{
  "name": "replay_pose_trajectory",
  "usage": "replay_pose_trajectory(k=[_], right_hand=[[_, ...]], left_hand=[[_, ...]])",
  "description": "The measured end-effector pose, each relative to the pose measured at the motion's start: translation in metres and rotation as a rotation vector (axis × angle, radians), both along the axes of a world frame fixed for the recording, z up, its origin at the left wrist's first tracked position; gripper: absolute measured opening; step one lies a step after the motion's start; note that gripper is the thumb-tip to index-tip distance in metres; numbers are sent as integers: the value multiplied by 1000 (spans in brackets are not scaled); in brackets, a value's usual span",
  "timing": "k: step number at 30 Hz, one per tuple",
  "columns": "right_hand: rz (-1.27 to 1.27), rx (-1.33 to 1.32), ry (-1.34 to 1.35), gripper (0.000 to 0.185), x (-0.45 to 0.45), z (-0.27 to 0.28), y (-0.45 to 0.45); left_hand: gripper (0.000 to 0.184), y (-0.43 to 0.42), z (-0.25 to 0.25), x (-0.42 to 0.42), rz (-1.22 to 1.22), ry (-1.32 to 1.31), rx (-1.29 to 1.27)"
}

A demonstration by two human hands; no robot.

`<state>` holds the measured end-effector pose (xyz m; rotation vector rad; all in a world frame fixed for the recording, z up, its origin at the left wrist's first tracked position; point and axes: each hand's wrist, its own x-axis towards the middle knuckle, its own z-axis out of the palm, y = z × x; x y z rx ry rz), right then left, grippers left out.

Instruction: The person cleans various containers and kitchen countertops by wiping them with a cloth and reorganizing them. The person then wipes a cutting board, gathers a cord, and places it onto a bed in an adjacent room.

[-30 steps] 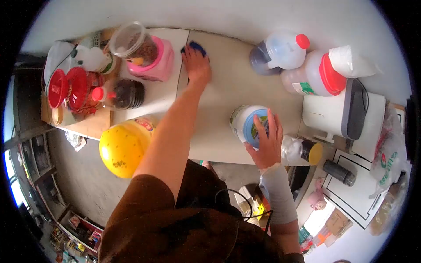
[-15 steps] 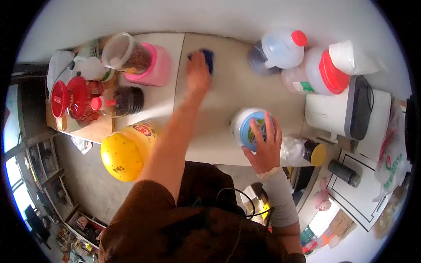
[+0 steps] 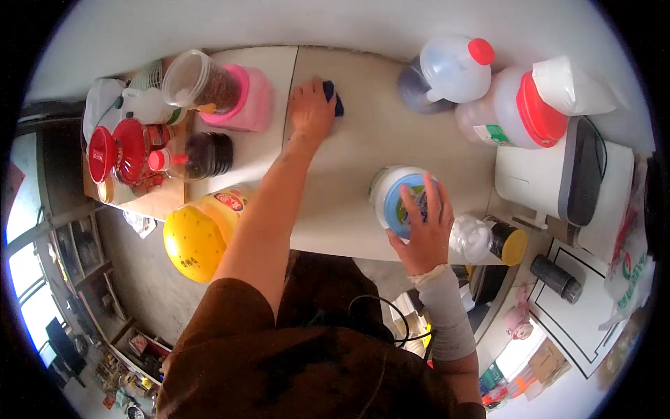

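Observation:
Toward the back of the table, my left hand (image 3: pixel 312 110) presses down on a dark blue cloth (image 3: pixel 338 103). Part of the cloth sticks out to the right of the hand, and the rest is hidden under the palm and fingers. Near the front edge, my right hand (image 3: pixel 427 230) grips a white tub with a blue lid (image 3: pixel 382 190). Its fingers reach over the lid, and the thumb lies along the near side. A grey sleeve covers the right forearm.
Left are a pink container (image 3: pixel 257 101), a dark bottle with a red cap (image 3: pixel 209 155) and a yellow-lidded container (image 3: pixel 192 241). Right stand a jug with a red cap (image 3: pixel 453 70), a red-lidded jar (image 3: pixel 513 112), a white machine (image 3: pixel 527 178) and a yellow-lidded jar (image 3: pixel 513 244).
The left hand has shifted slightly left and more of the cloth's right side shows. The right hand stays on the tub. The whole view has moved a little.

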<state>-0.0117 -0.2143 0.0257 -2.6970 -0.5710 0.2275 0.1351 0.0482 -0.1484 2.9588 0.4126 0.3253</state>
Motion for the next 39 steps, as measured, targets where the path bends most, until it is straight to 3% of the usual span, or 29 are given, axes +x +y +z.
replay_pose_trajectory(k=[4,9,30,39], right_hand=[[-4,2,-27,84,0,-2,3],[-8,-10,-35,86,-2,-3,-1],[-23,18,-70,86,-4,-10,4],[-25,15,-70,88,-4,-11,3]], left_hand=[[52,7,6,-4,-19,3,103],[53,14,13,9,27,165,19],[52,18,19,-6,0,314,92],[50,29,7,6,-95,154,55]])
